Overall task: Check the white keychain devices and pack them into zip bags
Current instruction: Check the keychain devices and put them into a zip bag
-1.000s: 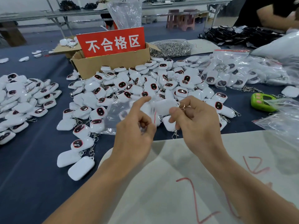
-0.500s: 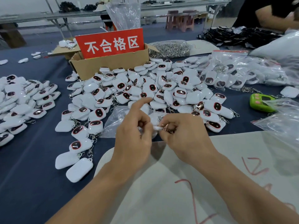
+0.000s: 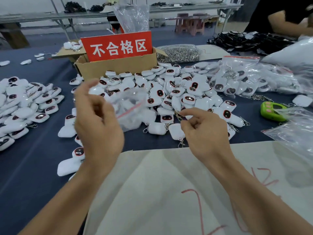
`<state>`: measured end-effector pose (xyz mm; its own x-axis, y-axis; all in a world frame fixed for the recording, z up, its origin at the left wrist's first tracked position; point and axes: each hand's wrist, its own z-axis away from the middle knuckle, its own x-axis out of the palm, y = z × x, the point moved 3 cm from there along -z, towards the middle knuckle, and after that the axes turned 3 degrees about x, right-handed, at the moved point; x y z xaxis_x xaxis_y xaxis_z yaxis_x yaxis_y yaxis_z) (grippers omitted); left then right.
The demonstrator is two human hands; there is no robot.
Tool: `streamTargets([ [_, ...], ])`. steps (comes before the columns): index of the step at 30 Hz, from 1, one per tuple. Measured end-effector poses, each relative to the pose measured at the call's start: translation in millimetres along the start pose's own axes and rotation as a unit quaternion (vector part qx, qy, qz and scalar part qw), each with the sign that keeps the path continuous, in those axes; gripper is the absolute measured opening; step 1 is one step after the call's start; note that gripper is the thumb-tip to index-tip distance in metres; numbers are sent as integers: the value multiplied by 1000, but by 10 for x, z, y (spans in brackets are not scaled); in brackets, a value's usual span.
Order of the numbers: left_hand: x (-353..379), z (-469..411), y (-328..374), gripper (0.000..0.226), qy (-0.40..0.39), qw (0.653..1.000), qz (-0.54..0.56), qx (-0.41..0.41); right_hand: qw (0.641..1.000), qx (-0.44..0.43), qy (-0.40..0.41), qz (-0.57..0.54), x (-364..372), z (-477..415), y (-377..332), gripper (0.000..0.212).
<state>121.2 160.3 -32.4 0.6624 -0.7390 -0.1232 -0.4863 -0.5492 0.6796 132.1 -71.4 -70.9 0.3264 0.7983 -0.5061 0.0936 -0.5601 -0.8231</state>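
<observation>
Zip bag (image 3: 131, 107): gone from your right hand (image 3: 206, 133), blurred by left hand (image 3: 99, 122), grip unclear. Right fingers (image 3: 188, 111) pinch next clasp (image 3: 178, 114); pack likely done.

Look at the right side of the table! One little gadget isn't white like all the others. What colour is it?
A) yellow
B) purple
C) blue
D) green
D: the odd gadget is bright green with pink buttons. It lies on the dark blue cloth, partly under a clear plastic bag.
</observation>
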Motion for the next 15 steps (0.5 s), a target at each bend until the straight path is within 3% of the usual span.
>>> streamTargets([
  [3,-163,-181,20,44,62,997,-8,44,990,-13,-61,123,76,50,-9,51],
  [5,-136,-125,80,43,45,995,-13,84,977,-35,-117,176,156,87,-22,69],
  [9,189,287,99,40,-162,978,-60,116,966,-49,-147,206,198,104,-34,74],
  [12,410,502,9,52,-325,941,-85,40,963,-75,-140,217,173,96,-68,64],
  [15,483,560,-60,59,-407,910,-78,-1,979,-55,-126,150,137,71,-75,61],
])
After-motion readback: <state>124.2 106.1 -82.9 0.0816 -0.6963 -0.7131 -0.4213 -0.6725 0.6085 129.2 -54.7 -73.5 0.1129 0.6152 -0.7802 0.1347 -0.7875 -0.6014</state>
